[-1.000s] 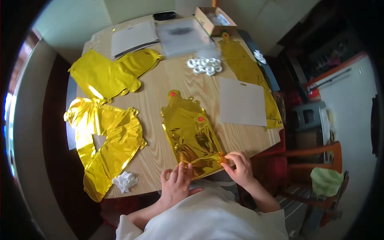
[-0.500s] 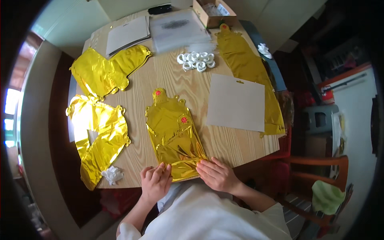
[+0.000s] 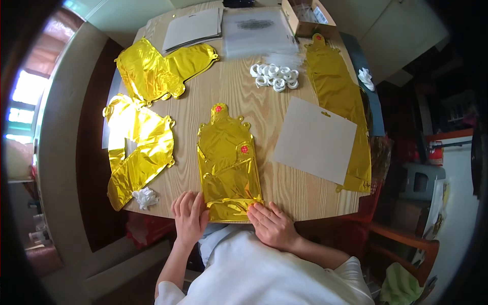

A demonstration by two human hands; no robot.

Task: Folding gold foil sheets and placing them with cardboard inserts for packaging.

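Note:
In front of me lies a gold foil balloon (image 3: 229, 175), folded flat with its bottom edge turned up in a creased band. Two red round marks show on its upper part, and small loops stick out along its rim. My left hand (image 3: 189, 216) rests at the balloon's lower left corner, fingers stretched out and touching its edge. At the lower right corner my right hand (image 3: 274, 226) lies with its fingers extended on the folded band. Neither hand visibly grasps anything.
More gold foil balloons lie left (image 3: 147, 137) and right (image 3: 335, 84). A white card (image 3: 315, 140) partly covers the right one. Beyond are white ribbon rolls (image 3: 274, 75), a card stack (image 3: 193, 28), clear plastic bags (image 3: 259, 38) and a cardboard box (image 3: 310, 18). Crumpled white tissue (image 3: 146, 198) lies left.
My left hand has shifted from the folded band to the balloon's left edge, its fingers straighter. My right hand stays at the lower right corner. The whole view has turned and shifted slightly.

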